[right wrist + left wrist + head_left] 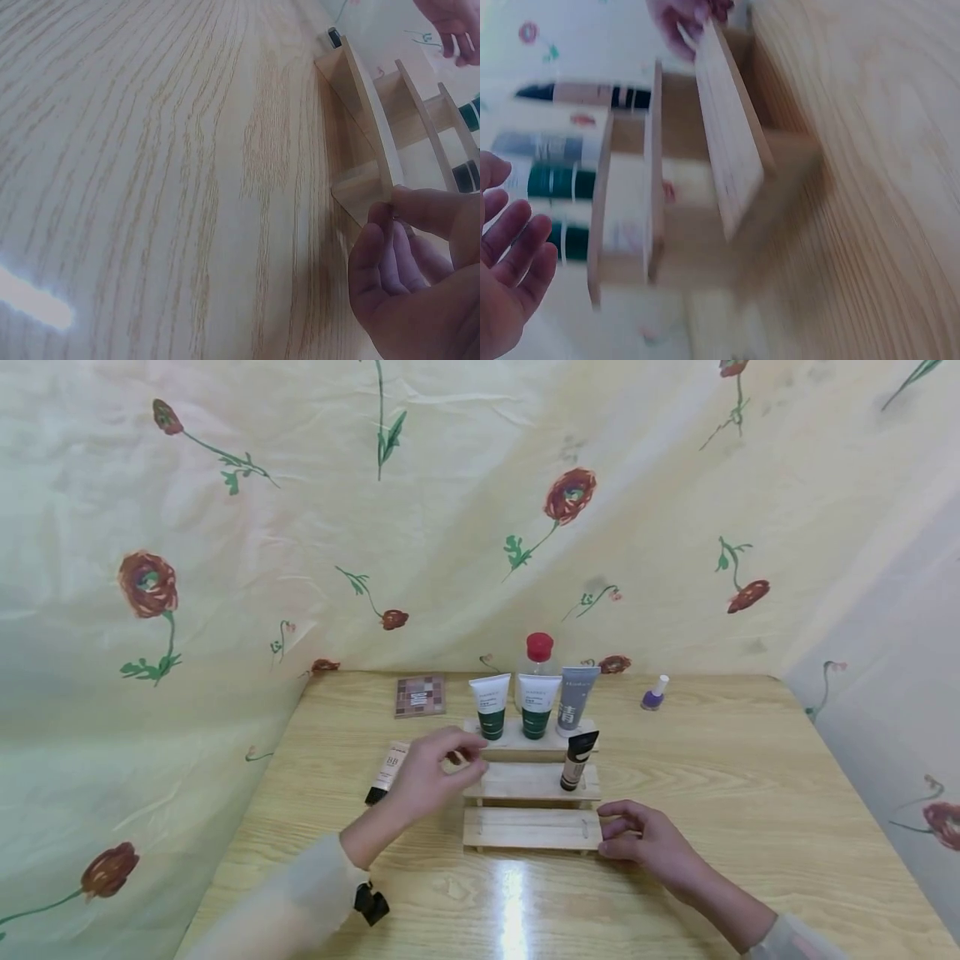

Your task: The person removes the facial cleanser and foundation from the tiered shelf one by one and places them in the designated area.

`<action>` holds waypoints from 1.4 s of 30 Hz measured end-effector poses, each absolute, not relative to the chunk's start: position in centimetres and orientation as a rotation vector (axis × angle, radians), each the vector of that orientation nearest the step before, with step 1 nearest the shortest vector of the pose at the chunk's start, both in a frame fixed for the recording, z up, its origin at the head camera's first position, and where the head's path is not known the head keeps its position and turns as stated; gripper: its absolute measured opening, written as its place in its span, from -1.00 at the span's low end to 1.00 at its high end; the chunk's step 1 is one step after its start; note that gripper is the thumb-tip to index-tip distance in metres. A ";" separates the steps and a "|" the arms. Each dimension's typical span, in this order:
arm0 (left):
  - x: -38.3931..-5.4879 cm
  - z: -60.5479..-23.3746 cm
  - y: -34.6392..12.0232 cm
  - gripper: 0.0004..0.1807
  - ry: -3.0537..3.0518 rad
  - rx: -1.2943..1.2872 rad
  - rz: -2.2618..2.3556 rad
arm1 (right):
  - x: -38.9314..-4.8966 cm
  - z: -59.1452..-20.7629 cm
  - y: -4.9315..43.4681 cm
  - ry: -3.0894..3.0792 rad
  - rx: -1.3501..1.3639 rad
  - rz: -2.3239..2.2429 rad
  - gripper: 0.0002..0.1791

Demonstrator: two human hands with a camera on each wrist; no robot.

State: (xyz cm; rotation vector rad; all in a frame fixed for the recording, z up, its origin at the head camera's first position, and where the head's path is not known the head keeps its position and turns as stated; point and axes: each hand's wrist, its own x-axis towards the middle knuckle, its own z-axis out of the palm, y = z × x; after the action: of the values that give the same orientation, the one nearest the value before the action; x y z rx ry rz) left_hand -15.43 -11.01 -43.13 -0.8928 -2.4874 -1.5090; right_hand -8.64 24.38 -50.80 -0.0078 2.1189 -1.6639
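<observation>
Head view shows a pale wooden rack [525, 829] with three flat steps on the table [720, 760], three tubes [536, 706] upright on its top step; the right hand [648, 843] pinches its lowest step's end, the left hand [438, 768], fingers relaxed, holds nothing beside it

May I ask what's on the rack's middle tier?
A black-topped tube stands on the middle tier; the left hand hides part of that tier's left end in the head view.

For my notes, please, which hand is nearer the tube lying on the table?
Left. The left hand is just right of the tube; the right hand, farther off, grips the right end of the wooden stand.
</observation>
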 end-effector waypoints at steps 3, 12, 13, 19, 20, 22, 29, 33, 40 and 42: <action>-15.2 -42.7 -8.9 -0.67 -2.520 -0.934 -1.580 | -8.7 -50.7 24.3 2.108 -0.013 -1.679 -0.30; -15.6 -43.5 -3.6 -0.56 -2.555 -0.967 -1.687 | -8.6 -50.5 24.2 2.107 -0.003 -1.676 -0.30; -15.6 -43.6 -3.1 -0.56 -2.557 -0.947 -1.704 | -8.6 -50.5 24.2 2.107 -0.005 -1.677 -0.31; -15.5 -43.5 -0.9 -0.55 -2.566 -0.854 -1.756 | -8.8 -50.6 24.3 2.102 -0.015 -1.674 -0.31; -15.5 -43.4 -0.7 -0.56 -2.568 -0.846 -1.754 | -8.8 -50.7 24.3 2.102 -0.011 -1.673 -0.32; -15.5 -43.4 -0.4 -0.60 -2.567 -0.830 -1.756 | -8.7 -50.7 24.3 2.104 -0.008 -1.674 -0.32; -15.9 -43.3 0.1 -0.75 -2.532 -0.884 -1.762 | -8.8 -50.5 24.3 2.110 -0.009 -1.663 -0.32; -15.9 -43.4 0.1 -0.76 -2.527 -0.911 -1.789 | -8.8 -50.5 24.3 2.113 -0.012 -1.663 -0.32; -15.7 -43.4 -0.2 -0.71 -2.490 -0.893 -1.864 | -8.9 -50.6 24.3 2.115 0.001 -1.663 -0.32; -15.5 -43.3 -0.4 -0.70 -2.471 -0.886 -1.875 | -8.8 -50.6 24.3 2.114 -0.002 -1.662 -0.32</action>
State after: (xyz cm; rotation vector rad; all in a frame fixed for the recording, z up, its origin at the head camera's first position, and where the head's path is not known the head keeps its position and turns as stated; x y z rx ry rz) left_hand -15.46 -0.39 -43.34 -0.8859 -2.4712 -1.8754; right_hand -8.83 24.30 -50.65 -0.0016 2.1136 -1.6623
